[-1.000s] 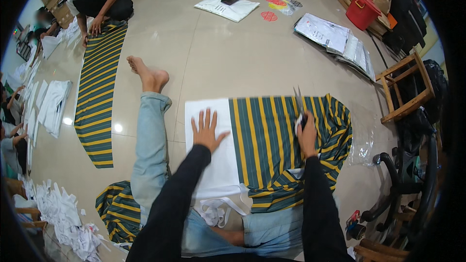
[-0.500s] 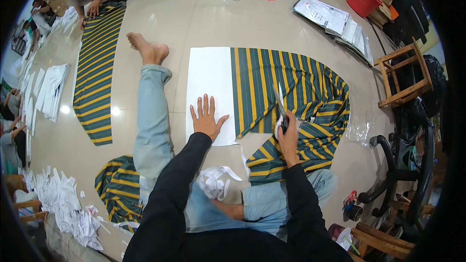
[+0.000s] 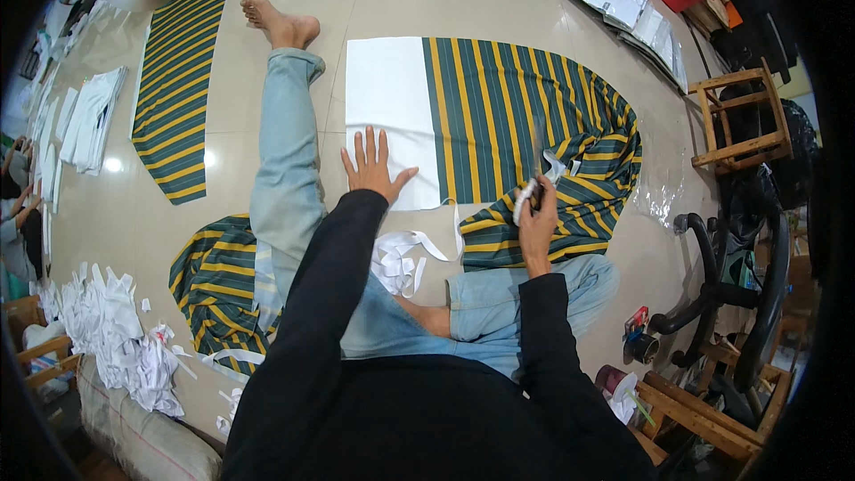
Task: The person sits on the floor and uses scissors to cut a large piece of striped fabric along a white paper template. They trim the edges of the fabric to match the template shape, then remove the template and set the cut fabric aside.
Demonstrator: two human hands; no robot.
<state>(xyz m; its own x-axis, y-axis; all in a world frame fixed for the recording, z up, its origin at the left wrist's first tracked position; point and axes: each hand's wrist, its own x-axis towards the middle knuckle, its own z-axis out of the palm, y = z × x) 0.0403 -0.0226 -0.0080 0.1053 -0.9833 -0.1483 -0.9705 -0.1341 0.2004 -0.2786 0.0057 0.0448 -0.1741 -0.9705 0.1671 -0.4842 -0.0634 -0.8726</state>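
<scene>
Green-and-yellow striped fabric (image 3: 525,107) lies spread on the tiled floor (image 3: 267,80), a white paper pattern (image 3: 385,98) laid over its left part. The left hand (image 3: 372,169) presses flat on the paper's lower edge, fingers (image 3: 365,144) spread wide. The right hand (image 3: 537,223) has its fingers curled around scissors (image 3: 537,165), blades pointing up over the bunched stripes. White paper scraps (image 3: 396,258) sit beside the knee.

Bare floor (image 3: 383,0) lies beyond the striped fabric (image 3: 517,98); wooden stool (image 3: 739,120) crowds right.
</scene>
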